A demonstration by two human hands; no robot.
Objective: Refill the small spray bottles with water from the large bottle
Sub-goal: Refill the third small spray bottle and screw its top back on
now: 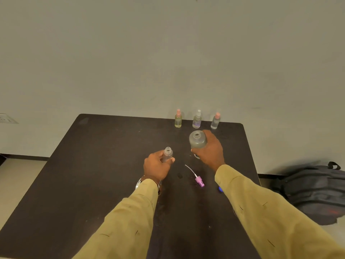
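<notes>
Meanwhile, the left hand [156,166] is gripping a small clear uncapped spray bottle [167,154] above the dark table [93,165], while the right hand [211,150] is wrapping around a large frosted open-necked bottle [197,140] just beside it.

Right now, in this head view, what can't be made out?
Head view:
large bottle, base: wrapped by right hand.
small open bottle, water level: clear, partly behind left hand.
blue object: mostly under right sleeve.
three capped spray bottles, fill: too small, blurred.
</notes>
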